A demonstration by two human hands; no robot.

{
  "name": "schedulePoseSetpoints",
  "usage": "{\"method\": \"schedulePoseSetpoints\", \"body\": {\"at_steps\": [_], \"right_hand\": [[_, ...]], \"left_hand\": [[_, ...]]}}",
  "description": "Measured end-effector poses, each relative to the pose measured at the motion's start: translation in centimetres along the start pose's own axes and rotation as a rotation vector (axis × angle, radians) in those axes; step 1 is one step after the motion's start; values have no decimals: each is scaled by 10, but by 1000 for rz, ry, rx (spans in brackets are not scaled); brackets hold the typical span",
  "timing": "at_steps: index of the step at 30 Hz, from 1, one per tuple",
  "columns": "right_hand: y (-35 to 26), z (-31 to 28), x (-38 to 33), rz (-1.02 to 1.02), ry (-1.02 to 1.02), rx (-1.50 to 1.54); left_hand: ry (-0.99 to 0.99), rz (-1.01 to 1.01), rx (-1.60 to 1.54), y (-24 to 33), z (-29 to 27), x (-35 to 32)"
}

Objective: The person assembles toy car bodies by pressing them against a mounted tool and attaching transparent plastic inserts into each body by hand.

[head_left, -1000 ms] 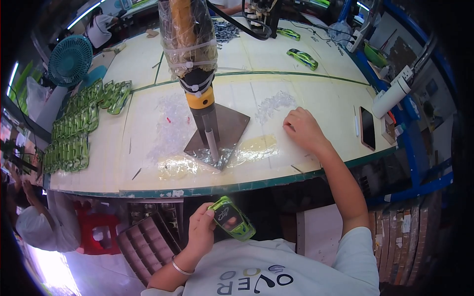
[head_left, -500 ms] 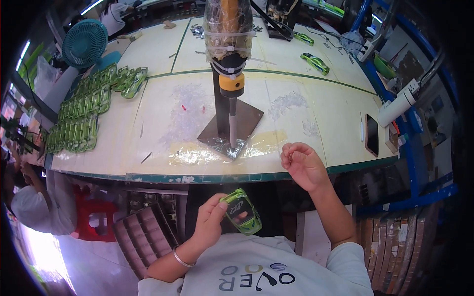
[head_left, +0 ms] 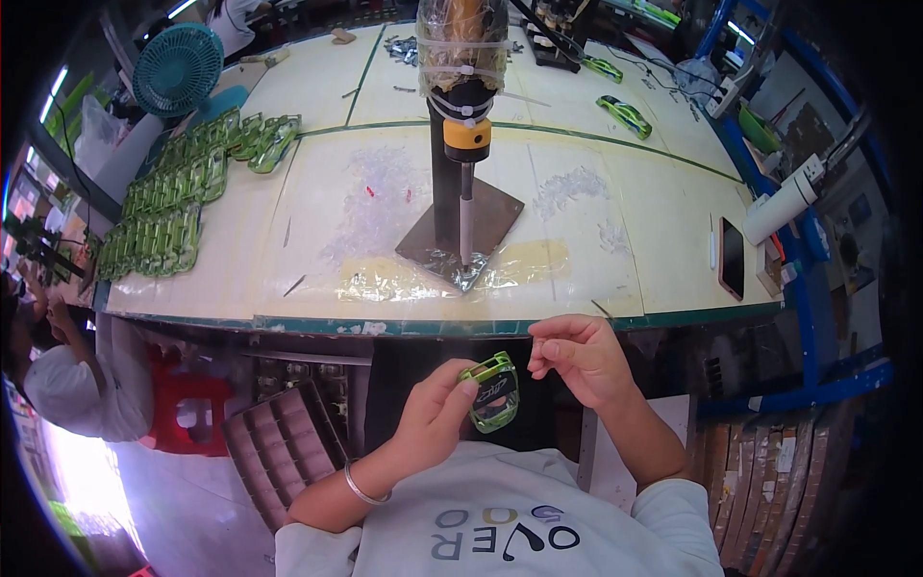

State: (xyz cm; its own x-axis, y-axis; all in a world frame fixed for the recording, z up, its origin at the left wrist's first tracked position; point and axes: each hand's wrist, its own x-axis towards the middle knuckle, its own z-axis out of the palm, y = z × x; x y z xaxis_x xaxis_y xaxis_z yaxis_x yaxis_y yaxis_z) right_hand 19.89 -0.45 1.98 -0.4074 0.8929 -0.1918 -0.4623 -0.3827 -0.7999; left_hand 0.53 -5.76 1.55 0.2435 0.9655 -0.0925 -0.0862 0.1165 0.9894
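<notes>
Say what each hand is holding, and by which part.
The left hand holds a small green toy-car shell by its left end, between thumb and fingers. The right hand has its fingertips pinched; anything between them cannot be told.

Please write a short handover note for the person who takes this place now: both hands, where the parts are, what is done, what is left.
Left hand: holds one green plastic part in front of the chest, below the table edge.
Right hand: beside the part, fingers pinched together; whether they hold anything is too small to tell.
Press stand: upright on its metal plate, nothing under the tip.
Done: rows of green parts lie at the table's left.
Left: the held part has not reached the press.
</notes>
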Motion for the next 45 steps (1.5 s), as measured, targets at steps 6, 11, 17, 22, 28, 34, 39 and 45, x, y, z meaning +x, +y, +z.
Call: {"method": "schedulePoseSetpoints", "body": {"at_steps": [6,11,17,22,28,34,39,45], "right_hand": [[12,7,-6,-159,23,-131],[26,15,-9,-240,28,-107],[31,14,-9,-223,9,-39],[34,11,-8,-242,17,-79],[35,12,-14,-459,53,-429],[28,18,-13,-631,31,-692],[24,15,-9,-493,16,-586],[10,11,-2,-253,-77,-389]], "left_hand": [[23,149,93,-8,3,1],[14,164,221,-1,6,2],[-14,107,265,8,7,1],[8,163,322,8,7,1],[-11,235,404,15,2,1],[20,172,310,13,2,2],[-5,179,328,15,2,1],[-38,208,369,16,0,0]]}}
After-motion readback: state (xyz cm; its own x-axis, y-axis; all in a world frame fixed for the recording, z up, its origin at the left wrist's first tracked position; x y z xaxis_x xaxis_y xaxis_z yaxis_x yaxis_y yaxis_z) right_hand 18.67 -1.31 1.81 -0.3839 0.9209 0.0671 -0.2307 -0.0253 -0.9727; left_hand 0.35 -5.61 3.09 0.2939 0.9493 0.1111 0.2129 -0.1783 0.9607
